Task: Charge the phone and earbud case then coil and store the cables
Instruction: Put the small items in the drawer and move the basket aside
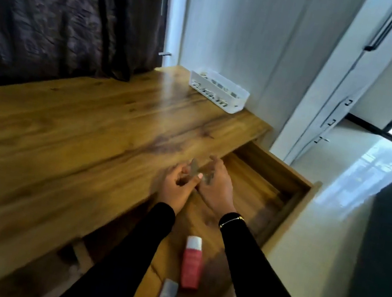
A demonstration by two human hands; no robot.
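Glossy wood-grain desk [75,127], drawer [275,183] open; left hand [177,187], right hand [216,188] pinching blurred grey cable [196,172].

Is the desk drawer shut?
No, the drawer is pulled out from under the desk top, with a red bottle lying inside it.

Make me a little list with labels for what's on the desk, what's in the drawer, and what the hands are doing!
desk: wooden desk, with a white basket at its far corner by the wall
drawer: open drawer, with a red bottle with a white cap and a small grey box lying inside
left hand: close to the right hand, fingers curled around something small and blurred
right hand: helping to hold it, over the drawer's edge
held thing: too blurred to name
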